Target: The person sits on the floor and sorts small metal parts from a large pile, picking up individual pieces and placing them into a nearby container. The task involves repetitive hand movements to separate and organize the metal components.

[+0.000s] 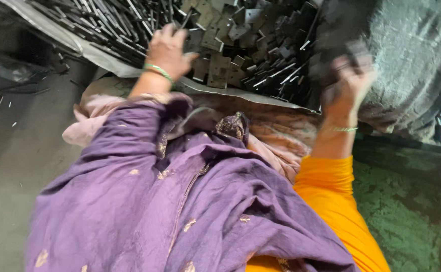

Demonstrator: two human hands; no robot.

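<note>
Left hand [167,50]: fingers curled into the pile of dark metal plates [230,45], gripping plates at its near edge. Right hand [349,78]: blurred, raised at the right side of the pile, fingers closed on a dark plate [354,50]. The pile lies on a grey sheet [94,53] on the floor [9,151]. A purple shawl [180,201] covers the lap; an orange sleeve [331,186] covers the right arm.
</note>
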